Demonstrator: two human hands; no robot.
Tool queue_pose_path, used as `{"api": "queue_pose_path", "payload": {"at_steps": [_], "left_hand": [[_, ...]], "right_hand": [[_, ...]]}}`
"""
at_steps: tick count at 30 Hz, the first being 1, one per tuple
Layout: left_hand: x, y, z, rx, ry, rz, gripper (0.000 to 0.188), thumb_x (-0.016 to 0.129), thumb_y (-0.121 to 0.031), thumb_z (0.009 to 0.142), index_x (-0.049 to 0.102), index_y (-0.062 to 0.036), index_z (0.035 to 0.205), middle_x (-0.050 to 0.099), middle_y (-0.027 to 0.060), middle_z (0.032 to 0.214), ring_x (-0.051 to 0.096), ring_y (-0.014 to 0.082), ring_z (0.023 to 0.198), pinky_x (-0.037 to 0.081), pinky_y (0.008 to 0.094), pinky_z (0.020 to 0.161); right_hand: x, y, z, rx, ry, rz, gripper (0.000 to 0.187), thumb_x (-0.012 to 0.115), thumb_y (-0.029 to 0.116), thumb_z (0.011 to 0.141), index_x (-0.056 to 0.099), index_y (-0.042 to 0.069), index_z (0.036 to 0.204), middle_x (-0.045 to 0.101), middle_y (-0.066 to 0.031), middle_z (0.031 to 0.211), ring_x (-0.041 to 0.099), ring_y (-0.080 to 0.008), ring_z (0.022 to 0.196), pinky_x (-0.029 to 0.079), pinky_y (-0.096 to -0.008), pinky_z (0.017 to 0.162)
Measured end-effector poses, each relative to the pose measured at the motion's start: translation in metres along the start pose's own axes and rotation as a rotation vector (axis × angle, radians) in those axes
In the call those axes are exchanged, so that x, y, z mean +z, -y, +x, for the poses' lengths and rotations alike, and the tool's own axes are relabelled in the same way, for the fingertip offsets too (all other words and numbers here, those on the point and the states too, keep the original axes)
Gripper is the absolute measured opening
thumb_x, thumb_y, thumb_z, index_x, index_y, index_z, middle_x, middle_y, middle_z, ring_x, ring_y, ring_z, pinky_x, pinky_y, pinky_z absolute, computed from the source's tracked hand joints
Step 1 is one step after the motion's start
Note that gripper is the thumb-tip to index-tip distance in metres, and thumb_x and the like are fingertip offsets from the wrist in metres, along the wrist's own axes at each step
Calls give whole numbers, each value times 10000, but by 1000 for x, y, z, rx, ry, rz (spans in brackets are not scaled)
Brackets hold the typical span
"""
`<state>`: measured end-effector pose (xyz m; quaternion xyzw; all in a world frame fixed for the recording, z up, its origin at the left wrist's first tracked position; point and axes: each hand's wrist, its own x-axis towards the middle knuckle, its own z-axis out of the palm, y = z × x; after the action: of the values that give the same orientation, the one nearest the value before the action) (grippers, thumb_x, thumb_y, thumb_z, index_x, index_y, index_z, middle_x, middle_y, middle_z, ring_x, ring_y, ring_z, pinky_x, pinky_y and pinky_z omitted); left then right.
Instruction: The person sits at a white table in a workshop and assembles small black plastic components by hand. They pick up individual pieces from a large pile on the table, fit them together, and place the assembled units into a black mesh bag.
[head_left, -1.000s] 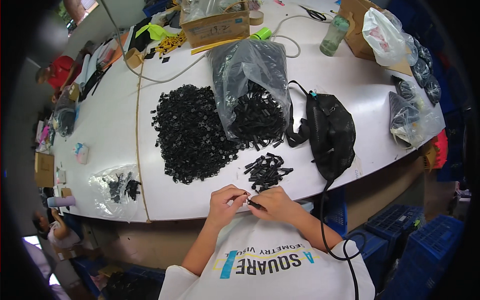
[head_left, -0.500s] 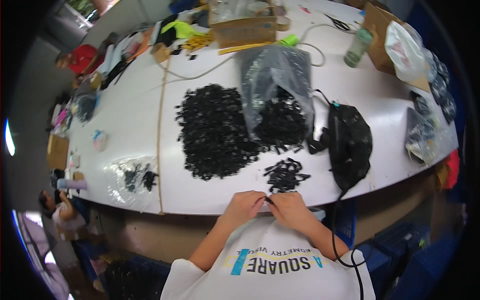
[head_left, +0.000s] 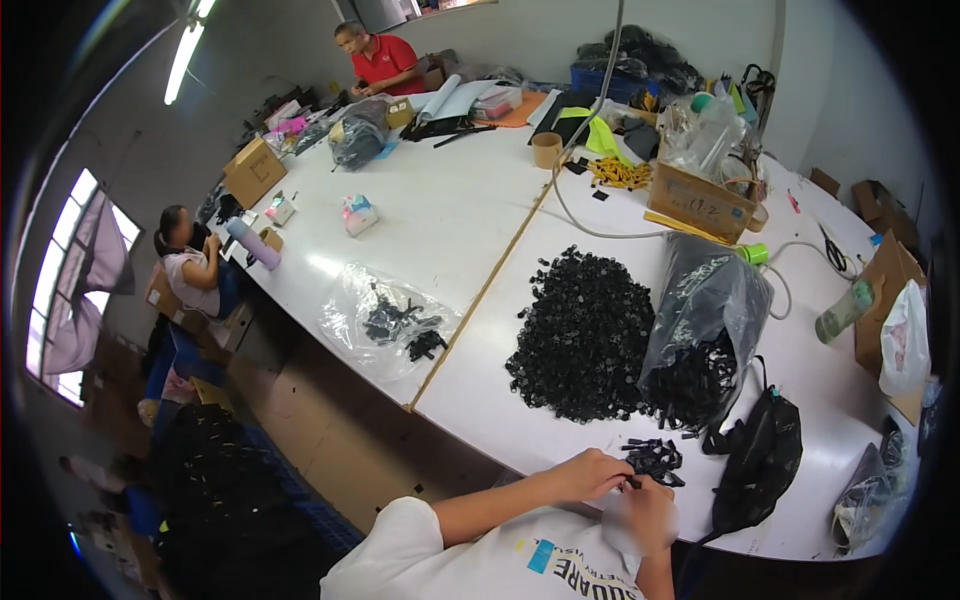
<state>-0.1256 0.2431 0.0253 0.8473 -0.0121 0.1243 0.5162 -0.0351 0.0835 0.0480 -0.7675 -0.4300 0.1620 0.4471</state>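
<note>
At the table's near edge, my left hand [head_left: 598, 474] and my right hand [head_left: 650, 512] meet with fingers pinched together. Between them is a small black piece [head_left: 631, 482], mostly covered by the fingers. Part of my right hand is blurred. Just beyond the fingers lies a small pile of short black strips [head_left: 660, 460]. Farther off spreads a large heap of small black parts [head_left: 580, 335]. Right of that heap, a clear grey plastic bag [head_left: 705, 295] lies with more black strips [head_left: 700, 385] spilling from its mouth. A black fabric bag [head_left: 762, 460] rests to the right of the strips.
A wooden strip [head_left: 490, 295] crosses the white table [head_left: 400, 230]. Left of it lies a clear bag with black pieces [head_left: 385, 320]. A cardboard box [head_left: 700, 200], a green bottle [head_left: 843, 312] and a cable [head_left: 600, 232] are farther back. Two people [head_left: 380, 62] [head_left: 195, 265] are beyond the table's left part.
The view has swung to the left and up, so the table appears farther right and more of the room shows. My hands stay together around the small black piece.
</note>
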Motion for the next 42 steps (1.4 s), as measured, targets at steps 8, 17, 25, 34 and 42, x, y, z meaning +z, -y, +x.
{"api": "queue_pose_path", "payload": {"at_steps": [8, 17, 25, 34, 42], "left_hand": [[9, -1, 10, -90, 110, 69, 264, 576, -36, 847, 607, -34, 1109, 673, 164, 911, 665, 343, 758, 546, 381, 651], [4, -8, 7, -236, 9, -36, 103, 624, 32, 821, 678, 50, 907, 705, 143, 780, 707, 199, 693, 552, 268, 647], [5, -13, 18, -60, 33, 101, 127, 633, 29, 811, 672, 33, 932, 701, 147, 792, 707, 216, 706, 542, 280, 652], [6, -18, 23, -136, 16, 86, 171, 645, 24, 803, 678, 14, 971, 701, 149, 843, 706, 221, 727, 547, 282, 648], [10, -15, 11, 23, -67, 193, 264, 651, 42, 756, 652, 14, 1019, 687, 142, 874, 685, 253, 723, 552, 313, 625]], "right_hand": [[-5, -1, 0, 50, 3, -111, 134, 595, 41, 804, 643, 17, 926, 633, -166, 739, 605, -333, 615, 450, -388, 547], [6, -23, -6, 45, 109, -111, 161, 570, 179, 861, 557, 21, 829, 591, -164, 691, 592, -373, 639, 451, -465, 573], [-6, -28, -6, 51, 66, 7, 159, 560, 178, 869, 563, 19, 872, 608, -176, 719, 598, -385, 687, 447, -482, 595], [-10, -13, -6, 72, 40, -137, 100, 590, 109, 826, 569, 14, 847, 615, -162, 719, 612, -362, 660, 474, -455, 575], [-5, -10, 1, 3, 27, -189, 88, 608, 82, 798, 549, 18, 795, 593, -149, 683, 600, -344, 630, 458, -447, 544]]}}
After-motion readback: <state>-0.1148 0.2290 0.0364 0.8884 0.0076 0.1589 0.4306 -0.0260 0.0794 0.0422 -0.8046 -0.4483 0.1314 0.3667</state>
